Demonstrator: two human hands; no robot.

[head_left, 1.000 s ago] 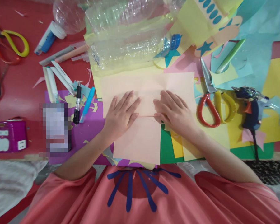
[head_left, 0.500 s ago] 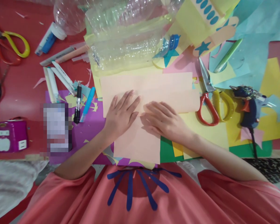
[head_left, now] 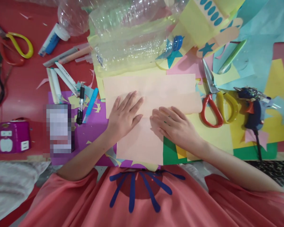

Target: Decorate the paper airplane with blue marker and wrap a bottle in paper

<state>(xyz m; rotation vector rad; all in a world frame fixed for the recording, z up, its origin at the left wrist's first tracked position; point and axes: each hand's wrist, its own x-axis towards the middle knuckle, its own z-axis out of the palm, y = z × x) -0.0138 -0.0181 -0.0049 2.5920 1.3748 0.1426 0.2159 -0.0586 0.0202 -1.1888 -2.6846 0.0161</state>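
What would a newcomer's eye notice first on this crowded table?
Probably the pale peach paper at the centre, with the left hand lying flat on it and the right hand at its right side. Just beyond lies a clear plastic bottle with a blue cap. To the right, scissors show one red and one yellow handle.

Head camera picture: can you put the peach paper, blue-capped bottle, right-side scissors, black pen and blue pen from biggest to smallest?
1. Peach paper
2. Blue-capped bottle
3. Right-side scissors
4. Black pen and blue pen: too alike to rank
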